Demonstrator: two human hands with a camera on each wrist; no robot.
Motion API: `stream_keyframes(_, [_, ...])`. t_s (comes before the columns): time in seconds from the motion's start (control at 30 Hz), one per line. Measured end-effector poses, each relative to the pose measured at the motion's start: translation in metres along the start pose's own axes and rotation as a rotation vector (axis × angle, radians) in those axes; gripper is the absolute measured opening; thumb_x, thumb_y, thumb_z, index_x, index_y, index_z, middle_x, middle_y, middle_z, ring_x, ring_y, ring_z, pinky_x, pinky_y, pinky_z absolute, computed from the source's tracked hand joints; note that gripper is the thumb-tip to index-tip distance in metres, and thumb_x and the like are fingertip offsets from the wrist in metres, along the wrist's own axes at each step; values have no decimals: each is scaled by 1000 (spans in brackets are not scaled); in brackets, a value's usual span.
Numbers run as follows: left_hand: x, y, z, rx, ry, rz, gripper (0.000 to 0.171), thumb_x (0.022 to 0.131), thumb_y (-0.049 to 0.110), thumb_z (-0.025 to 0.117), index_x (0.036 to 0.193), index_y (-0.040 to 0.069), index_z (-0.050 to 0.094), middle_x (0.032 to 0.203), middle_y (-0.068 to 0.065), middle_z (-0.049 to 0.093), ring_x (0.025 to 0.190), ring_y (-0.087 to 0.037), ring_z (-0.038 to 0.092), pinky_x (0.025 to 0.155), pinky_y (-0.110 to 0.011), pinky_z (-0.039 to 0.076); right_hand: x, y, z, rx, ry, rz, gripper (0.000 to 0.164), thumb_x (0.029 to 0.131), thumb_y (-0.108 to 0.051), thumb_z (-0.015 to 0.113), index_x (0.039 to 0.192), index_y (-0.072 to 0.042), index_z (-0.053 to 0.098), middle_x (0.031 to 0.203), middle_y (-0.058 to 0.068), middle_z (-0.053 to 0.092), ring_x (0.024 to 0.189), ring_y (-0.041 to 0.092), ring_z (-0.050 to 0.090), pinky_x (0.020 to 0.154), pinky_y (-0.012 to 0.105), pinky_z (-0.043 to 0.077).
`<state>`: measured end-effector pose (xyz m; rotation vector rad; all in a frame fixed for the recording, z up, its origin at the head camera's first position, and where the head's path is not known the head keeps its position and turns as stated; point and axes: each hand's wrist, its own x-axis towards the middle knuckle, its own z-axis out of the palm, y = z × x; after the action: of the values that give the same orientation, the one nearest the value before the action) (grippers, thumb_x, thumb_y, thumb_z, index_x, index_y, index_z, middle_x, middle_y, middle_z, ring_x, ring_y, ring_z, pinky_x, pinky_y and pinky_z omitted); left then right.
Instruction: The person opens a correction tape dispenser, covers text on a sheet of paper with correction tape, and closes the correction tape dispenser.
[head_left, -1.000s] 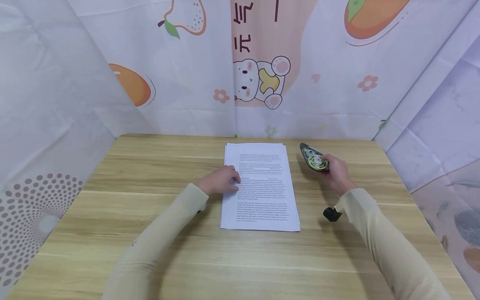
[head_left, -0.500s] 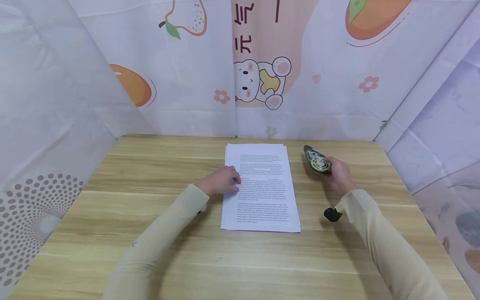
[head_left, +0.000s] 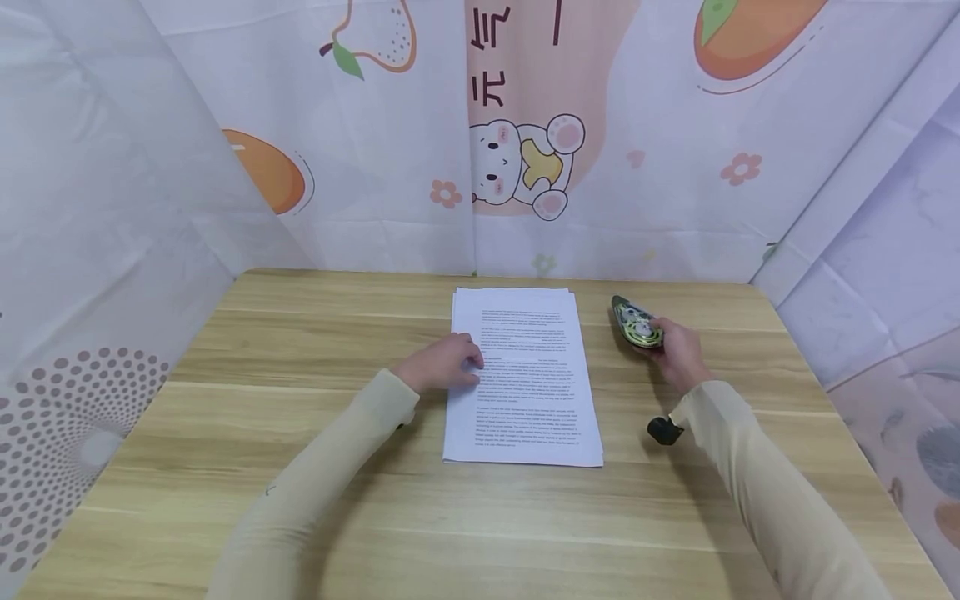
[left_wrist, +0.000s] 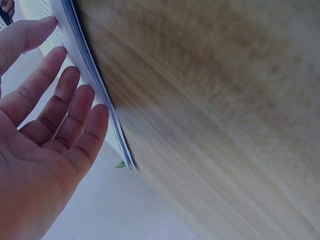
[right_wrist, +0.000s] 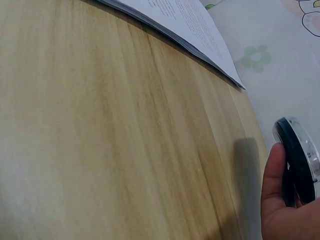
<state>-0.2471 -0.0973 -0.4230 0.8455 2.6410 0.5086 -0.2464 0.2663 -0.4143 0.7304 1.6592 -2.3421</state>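
Observation:
A stack of printed paper (head_left: 528, 392) lies in the middle of the table. Over its left edge rests my left hand (head_left: 444, 363), fingers loosely bent; in the left wrist view the fingertips (left_wrist: 100, 114) sit right at the stack's side, with nothing held. Right of the paper, my right hand (head_left: 680, 353) grips a correction tape (head_left: 639, 325) by its rear end, its pointed tip aimed at the back left. The right wrist view shows the thumb (right_wrist: 272, 172) along the dark body of the tape, which has a clear shell; the other fingers are mostly hidden.
The wooden table (head_left: 247, 400) ends at the back against a white printed curtain (head_left: 360, 183), with more curtains left and right. A small black device (head_left: 663, 430) hangs beneath the right sleeve.
The right hand has drawn the correction tape slightly to the right and toward me, turning it a little. The left hand and the paper stack stay in place.

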Motion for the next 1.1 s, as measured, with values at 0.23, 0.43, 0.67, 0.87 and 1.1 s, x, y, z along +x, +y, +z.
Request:
stream_keyframes(0.23, [-2,2,-1,1,0,-3,20,81,15,66,99,7,69,100,-5,59,90,-18,49,85,-31,41,-2,-2,2,-10,16,25,64,98,-15,39,150,-4,2,123,5,35,97,9,44,78,19,52])
stream_keyframes(0.43, [-2,2,0,-8,5,-9,20,81,16,67,99,7,69,100,-5,59,90,-17,49,86,-31,42,-3,-3,2,-39,7,23,64,98,-15,35,150,-4,-2,154,13,8,101,9,41,86,20,50])
stream_keyframes(0.67, [-2,2,1,-4,7,-9,20,81,16,67,99,8,69,100,-5,59,91,-18,49,87,-31,41,-1,-2,3,-63,21,16,64,98,-15,36,149,-3,-1,155,15,7,100,9,42,87,20,50])
stream_keyframes(0.87, [-2,2,1,-3,9,-13,20,81,17,67,99,8,68,100,-5,58,91,-18,49,86,-31,41,3,0,2,-81,37,6,63,98,-14,38,149,-1,3,154,16,10,98,9,44,83,20,51])
stream_keyframes(1.1, [-2,1,1,-6,9,-19,20,81,16,67,100,8,69,102,-5,59,93,-18,49,89,-31,41,4,2,3,-142,50,-15,59,98,-16,40,148,1,12,154,19,13,99,10,46,83,17,51])
